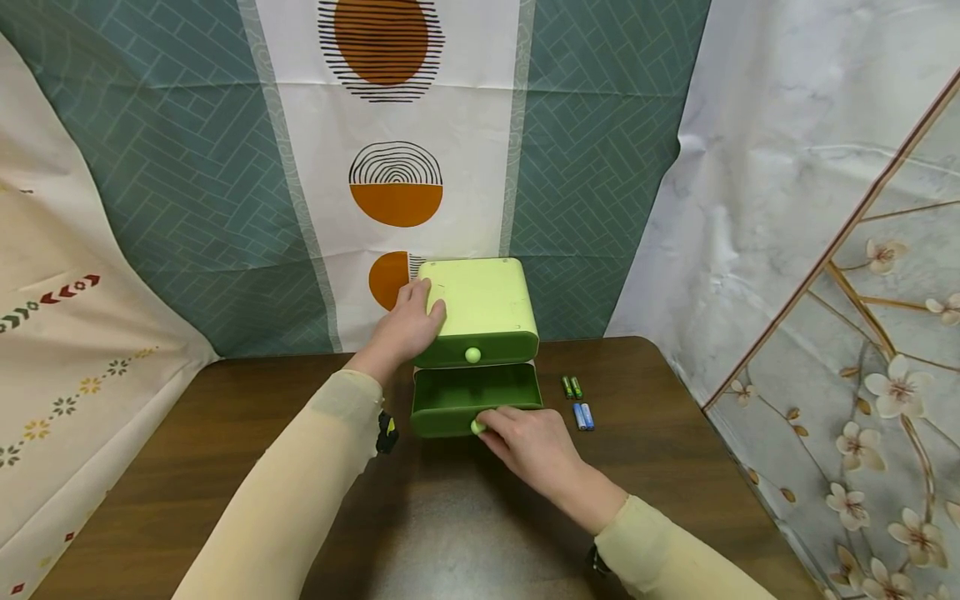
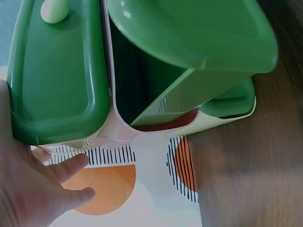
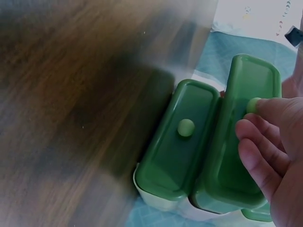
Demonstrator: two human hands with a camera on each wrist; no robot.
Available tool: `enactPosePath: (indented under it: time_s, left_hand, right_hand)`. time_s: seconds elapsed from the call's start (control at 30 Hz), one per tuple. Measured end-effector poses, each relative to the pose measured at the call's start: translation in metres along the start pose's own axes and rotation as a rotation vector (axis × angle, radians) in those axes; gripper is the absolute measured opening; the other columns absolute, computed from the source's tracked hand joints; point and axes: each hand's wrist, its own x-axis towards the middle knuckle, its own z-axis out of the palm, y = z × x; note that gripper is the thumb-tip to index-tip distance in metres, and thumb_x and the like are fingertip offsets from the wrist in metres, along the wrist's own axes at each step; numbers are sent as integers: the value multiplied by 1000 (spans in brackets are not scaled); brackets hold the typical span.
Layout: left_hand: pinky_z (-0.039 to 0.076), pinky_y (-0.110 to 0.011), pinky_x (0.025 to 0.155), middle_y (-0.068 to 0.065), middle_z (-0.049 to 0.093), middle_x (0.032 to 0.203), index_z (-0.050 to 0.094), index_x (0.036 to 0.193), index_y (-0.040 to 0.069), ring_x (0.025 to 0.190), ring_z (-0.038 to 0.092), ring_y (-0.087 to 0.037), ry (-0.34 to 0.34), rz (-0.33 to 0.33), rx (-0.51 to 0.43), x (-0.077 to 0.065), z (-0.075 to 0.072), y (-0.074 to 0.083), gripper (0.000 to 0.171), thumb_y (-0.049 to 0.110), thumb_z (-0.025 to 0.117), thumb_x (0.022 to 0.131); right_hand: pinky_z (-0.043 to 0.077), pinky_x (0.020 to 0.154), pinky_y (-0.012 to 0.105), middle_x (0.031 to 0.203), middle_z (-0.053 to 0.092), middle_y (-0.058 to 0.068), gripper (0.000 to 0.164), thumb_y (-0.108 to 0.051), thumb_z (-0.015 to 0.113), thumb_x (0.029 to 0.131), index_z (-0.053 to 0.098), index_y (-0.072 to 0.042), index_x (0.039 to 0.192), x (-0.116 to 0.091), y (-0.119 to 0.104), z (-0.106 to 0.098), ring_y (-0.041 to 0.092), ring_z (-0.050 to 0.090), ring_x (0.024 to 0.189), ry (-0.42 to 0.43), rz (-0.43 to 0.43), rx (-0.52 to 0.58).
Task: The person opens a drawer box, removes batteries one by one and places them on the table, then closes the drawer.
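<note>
A small light-green cabinet (image 1: pixel 480 292) with dark-green drawers stands at the back of the table. Its middle drawer (image 1: pixel 477 385) is pulled out, and the part of its inside that shows looks bare. The top drawer (image 2: pixel 57 75) and the bottom drawer (image 3: pixel 177 151) are pushed in, each with a round pale-green knob. My right hand (image 1: pixel 532 442) pinches the middle drawer's knob (image 3: pixel 252 105) between thumb and finger. On the cabinet's upper left edge rests my left hand (image 1: pixel 408 323), its fingers fairly straight along the top and side.
Two green batteries (image 1: pixel 572 387) and two blue batteries (image 1: pixel 582 417) lie on the wooden table (image 1: pixel 652 467), right of the cabinet. A patterned cloth (image 1: pixel 585 167) hangs close behind the cabinet. Floral cloth (image 1: pixel 847 333) borders the right side.
</note>
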Motion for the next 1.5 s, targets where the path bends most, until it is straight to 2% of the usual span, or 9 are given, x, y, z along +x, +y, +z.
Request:
enactPosePath:
  time_s: [0.33,0.73,1.2,1.5]
  left_hand:
    - [28,-62,128,-15,4,184,12,179,11,163,28,-43,-23,-2,15,1,-2,2,76,51,26,116]
    - [26,-64,128,-17,4,184,11,179,8,165,23,-42,-53,-4,54,6,-8,11,77,49,25,116]
    - [29,-66,126,-20,9,182,14,177,3,162,28,-42,-75,13,114,9,-8,9,77,47,26,114]
    - [25,-64,129,-19,3,184,15,176,-1,169,14,-38,-90,36,140,15,-15,13,77,43,26,114]
  right_hand:
    - [52,51,30,96,80,-10,16,-23,90,96,82,-21,109,7,8,4,7,74,74,-30,27,-4]
    - [54,53,31,104,82,-9,15,-24,89,97,82,-22,111,17,22,11,9,78,83,-57,68,-23]
    - [48,52,29,95,79,-9,13,-24,87,99,82,-22,111,23,30,18,9,71,70,-80,104,-12]
    - [44,49,27,94,79,-9,12,-26,86,100,81,-24,111,31,38,22,9,70,69,-97,125,-11]
